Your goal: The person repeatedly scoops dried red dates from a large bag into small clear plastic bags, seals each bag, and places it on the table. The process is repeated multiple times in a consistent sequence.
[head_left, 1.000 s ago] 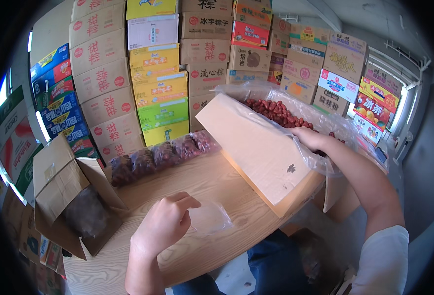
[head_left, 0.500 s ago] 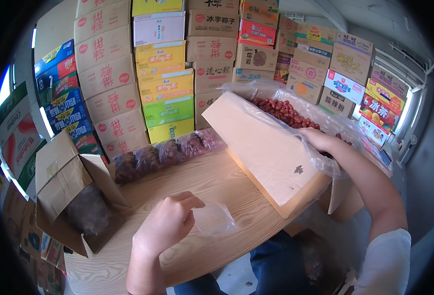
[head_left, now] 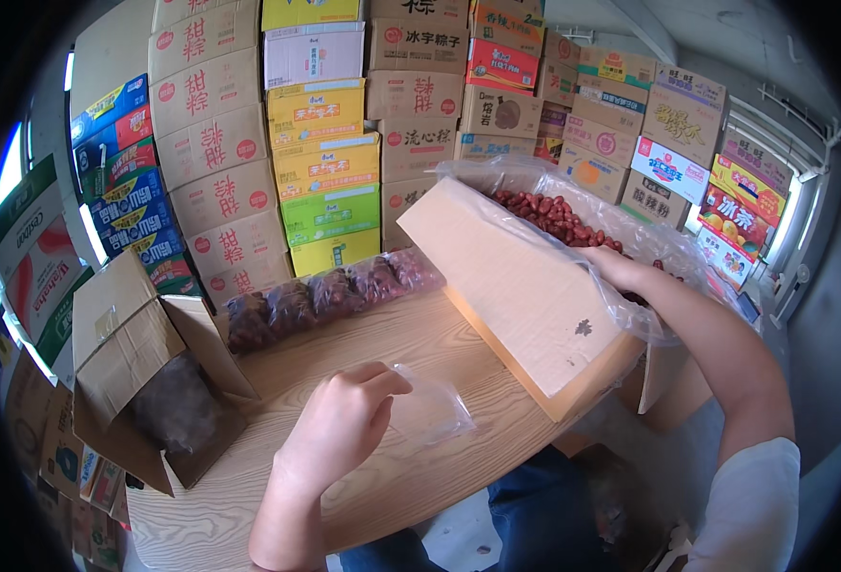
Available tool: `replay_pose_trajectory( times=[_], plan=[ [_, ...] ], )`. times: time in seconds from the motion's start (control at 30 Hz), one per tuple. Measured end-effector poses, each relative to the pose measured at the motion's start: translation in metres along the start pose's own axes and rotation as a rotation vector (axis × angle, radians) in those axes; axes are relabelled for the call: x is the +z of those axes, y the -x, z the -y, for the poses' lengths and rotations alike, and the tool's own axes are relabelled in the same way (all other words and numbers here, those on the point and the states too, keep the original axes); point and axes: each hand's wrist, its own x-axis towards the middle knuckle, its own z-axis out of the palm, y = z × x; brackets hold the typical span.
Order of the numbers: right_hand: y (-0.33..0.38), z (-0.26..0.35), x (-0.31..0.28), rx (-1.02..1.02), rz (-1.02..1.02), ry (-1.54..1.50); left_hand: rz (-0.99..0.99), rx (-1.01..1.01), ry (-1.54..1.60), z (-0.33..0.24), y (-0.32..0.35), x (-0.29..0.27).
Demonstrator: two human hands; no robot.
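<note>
A wall of stacked cartons (head_left: 344, 143), in brown, yellow, green and blue, is rising behind everything you are working at. In front of it, a pale wooden surface (head_left: 344, 353) is stretching across the middle of the view. On its right end, a large tilted cardboard box (head_left: 525, 286) is leaning toward you, lined with a clear plastic liner (head_left: 630, 229) and holding a heap of red dried fruits (head_left: 559, 214). At the left edge of the surface, an open brown carton (head_left: 144, 362) is standing with its flaps up and a dark filled bag inside. A row of filled clear bags (head_left: 330, 291) of dark fruit is lying along the far edge of the surface, against the cartons. Your right hand (head_left: 621, 267) is reaching into the tilted box over its rim; its fingers are hidden by the liner, so you cannot tell whether it is open or closed. Your left hand (head_left: 344, 429) is resting on the surface, fingers curled and pinching a small empty clear bag (head_left: 430, 410), just beside the tilted box.
</note>
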Motion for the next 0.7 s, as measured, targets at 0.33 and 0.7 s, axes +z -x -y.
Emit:
replay_pose_trajectory(
  times=[0.33, 0.7],
  plan=[
    [-0.004, -0.019, -0.004, -0.101, -0.124, 0.214, 0.005, -0.037, -0.022, 0.006, -0.003, 0.004],
    [0.000, 0.001, -0.001, 0.060, 0.046, -0.014, 0.017, -0.063, -0.041, 0.021, -0.001, 0.011]
  ],
)
